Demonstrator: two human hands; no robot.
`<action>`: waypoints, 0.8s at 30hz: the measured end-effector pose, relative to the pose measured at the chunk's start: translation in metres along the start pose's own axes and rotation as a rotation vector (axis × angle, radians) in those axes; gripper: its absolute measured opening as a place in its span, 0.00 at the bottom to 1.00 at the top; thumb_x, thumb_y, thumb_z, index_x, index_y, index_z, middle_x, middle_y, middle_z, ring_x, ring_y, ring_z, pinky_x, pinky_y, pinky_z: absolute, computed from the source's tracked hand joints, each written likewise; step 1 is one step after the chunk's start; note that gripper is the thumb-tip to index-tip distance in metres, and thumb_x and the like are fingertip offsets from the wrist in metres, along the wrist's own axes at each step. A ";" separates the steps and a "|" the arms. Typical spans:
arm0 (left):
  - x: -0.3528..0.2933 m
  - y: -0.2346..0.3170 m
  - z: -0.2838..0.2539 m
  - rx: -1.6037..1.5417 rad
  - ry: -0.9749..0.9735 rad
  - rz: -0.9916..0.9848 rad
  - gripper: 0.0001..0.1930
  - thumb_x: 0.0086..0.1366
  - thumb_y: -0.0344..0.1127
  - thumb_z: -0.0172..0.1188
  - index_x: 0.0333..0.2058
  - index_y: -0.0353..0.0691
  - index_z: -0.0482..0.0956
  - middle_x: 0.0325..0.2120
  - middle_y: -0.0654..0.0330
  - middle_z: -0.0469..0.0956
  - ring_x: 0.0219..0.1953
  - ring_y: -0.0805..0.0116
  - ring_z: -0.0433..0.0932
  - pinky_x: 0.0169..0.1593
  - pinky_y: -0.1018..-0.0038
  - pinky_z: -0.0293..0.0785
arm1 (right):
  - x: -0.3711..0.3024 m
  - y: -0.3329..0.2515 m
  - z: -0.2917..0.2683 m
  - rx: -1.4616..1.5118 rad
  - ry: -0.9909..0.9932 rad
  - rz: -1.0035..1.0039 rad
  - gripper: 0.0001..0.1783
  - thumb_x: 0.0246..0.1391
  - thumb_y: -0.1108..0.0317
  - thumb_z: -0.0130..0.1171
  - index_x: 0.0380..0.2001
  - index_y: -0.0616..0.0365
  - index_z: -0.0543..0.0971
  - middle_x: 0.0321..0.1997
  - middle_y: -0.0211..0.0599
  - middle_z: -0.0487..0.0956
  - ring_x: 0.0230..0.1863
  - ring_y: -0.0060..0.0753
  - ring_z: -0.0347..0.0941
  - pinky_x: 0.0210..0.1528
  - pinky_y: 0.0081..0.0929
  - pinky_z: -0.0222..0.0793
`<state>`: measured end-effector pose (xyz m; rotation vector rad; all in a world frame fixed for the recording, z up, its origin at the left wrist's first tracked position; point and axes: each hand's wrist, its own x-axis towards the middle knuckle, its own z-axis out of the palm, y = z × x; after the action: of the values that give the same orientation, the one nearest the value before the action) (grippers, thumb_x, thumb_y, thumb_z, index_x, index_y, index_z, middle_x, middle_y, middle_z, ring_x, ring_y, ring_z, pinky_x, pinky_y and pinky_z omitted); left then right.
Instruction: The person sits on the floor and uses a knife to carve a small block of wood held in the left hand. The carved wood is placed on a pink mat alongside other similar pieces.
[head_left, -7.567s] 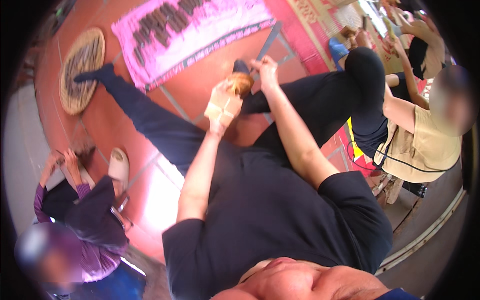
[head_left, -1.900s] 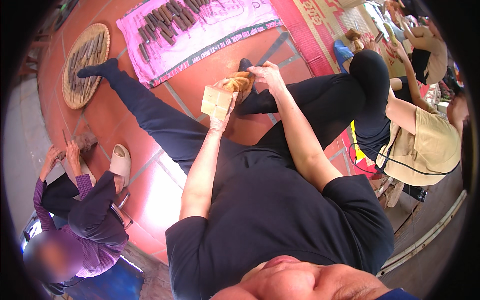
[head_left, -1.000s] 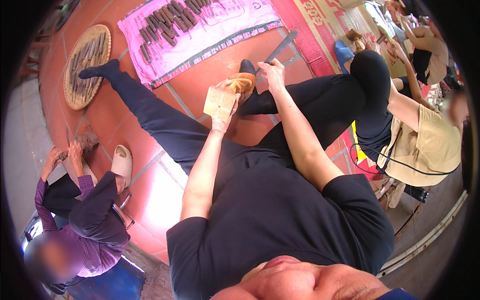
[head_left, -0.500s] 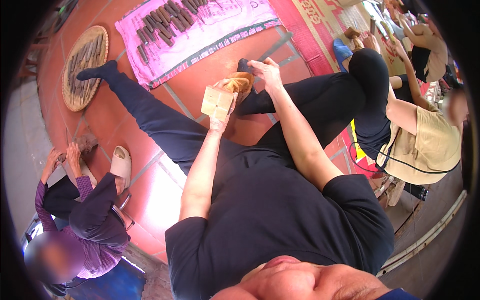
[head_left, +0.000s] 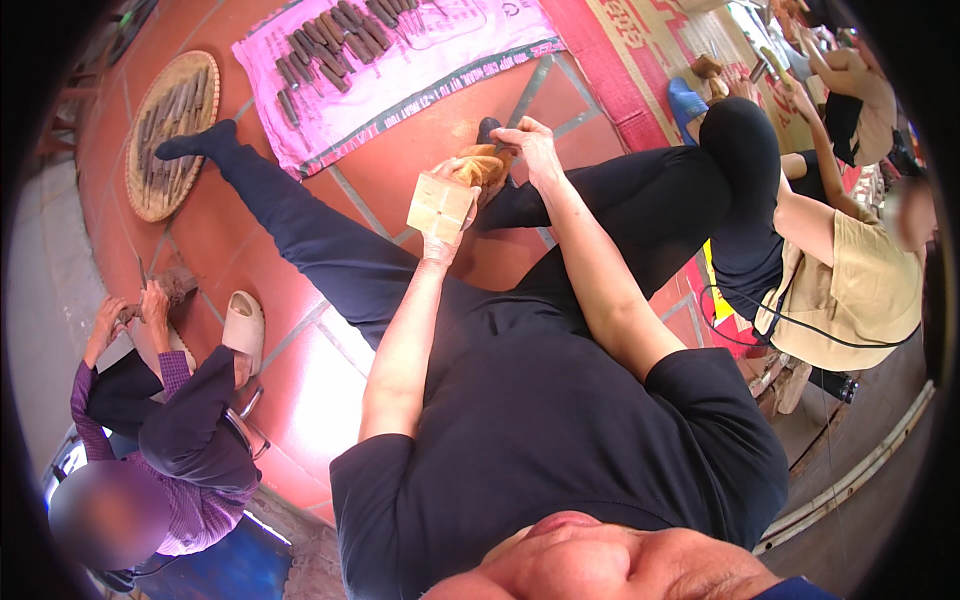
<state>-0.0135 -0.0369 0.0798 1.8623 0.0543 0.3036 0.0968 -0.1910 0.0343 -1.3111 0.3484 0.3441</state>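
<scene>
A carved wooden piece (head_left: 483, 172), with a pale square block base (head_left: 440, 207) and a golden-brown curved, grooved top, is held up between my legs. My left hand (head_left: 463, 222) is closed round it near the base, the fingers partly hidden behind the block. On the other side of the carving, my right hand (head_left: 535, 148) has its fingertips pinched together close against the grooved top. Whatever lies in that pinch is too small to make out.
Ahead, a pink printed cloth (head_left: 400, 105) bears rows of dark-handled tools. A round woven tray (head_left: 135, 185) of similar tools stands left. One co-worker (head_left: 200, 505) sits lower left; others work at the right, near a blue slipper (head_left: 685, 100).
My right fingers have come slightly left and down, against the carving's top. The carving has tilted a little and shifted slightly right. The left co-worker's hand has risen slightly.
</scene>
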 end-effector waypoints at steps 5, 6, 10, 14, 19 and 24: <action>0.002 0.002 0.003 0.091 -0.008 0.061 0.20 0.57 0.39 0.61 0.47 0.39 0.70 0.42 0.55 0.70 0.46 0.61 0.68 0.51 0.67 0.63 | 0.008 -0.003 -0.016 0.044 0.148 -0.057 0.07 0.45 0.73 0.61 0.20 0.55 0.72 0.29 0.39 0.80 0.29 0.27 0.75 0.35 0.25 0.69; 0.002 -0.002 0.003 0.099 -0.014 0.060 0.20 0.57 0.39 0.61 0.47 0.39 0.70 0.42 0.55 0.70 0.46 0.61 0.68 0.51 0.67 0.63 | -0.001 -0.011 -0.008 0.063 0.100 -0.073 0.06 0.45 0.72 0.61 0.21 0.55 0.73 0.29 0.36 0.80 0.29 0.26 0.74 0.37 0.27 0.69; 0.004 -0.013 -0.005 0.166 0.022 0.111 0.20 0.57 0.38 0.61 0.47 0.38 0.70 0.43 0.55 0.70 0.45 0.62 0.69 0.50 0.68 0.66 | -0.008 -0.015 0.020 0.044 -0.111 0.020 0.05 0.43 0.71 0.63 0.22 0.56 0.76 0.26 0.30 0.78 0.28 0.23 0.70 0.33 0.23 0.64; -0.001 0.010 -0.005 0.209 -0.087 0.078 0.16 0.60 0.34 0.53 0.47 0.38 0.69 0.43 0.57 0.72 0.48 0.67 0.70 0.52 0.74 0.69 | -0.005 -0.008 0.002 -0.087 0.222 0.048 0.09 0.40 0.68 0.64 0.23 0.58 0.74 0.24 0.32 0.73 0.26 0.28 0.68 0.25 0.29 0.65; -0.012 -0.033 0.004 -0.565 -0.045 -0.089 0.20 0.61 0.34 0.50 0.52 0.43 0.64 0.47 0.62 0.70 0.51 0.69 0.69 0.53 0.73 0.69 | 0.003 -0.002 0.002 0.049 -0.004 0.002 0.05 0.48 0.76 0.57 0.32 0.61 0.76 0.29 0.36 0.78 0.31 0.26 0.75 0.35 0.24 0.71; -0.013 -0.006 -0.013 -1.366 -0.129 -0.497 0.23 0.61 0.29 0.51 0.55 0.42 0.60 0.50 0.63 0.67 0.53 0.71 0.67 0.53 0.72 0.69 | -0.005 -0.002 0.021 -0.039 -0.031 0.016 0.09 0.45 0.74 0.61 0.18 0.54 0.71 0.25 0.33 0.78 0.27 0.22 0.73 0.31 0.20 0.65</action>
<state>-0.0285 -0.0250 0.0753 0.4691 0.1676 -0.1386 0.0942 -0.1711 0.0429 -1.3404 0.3279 0.3855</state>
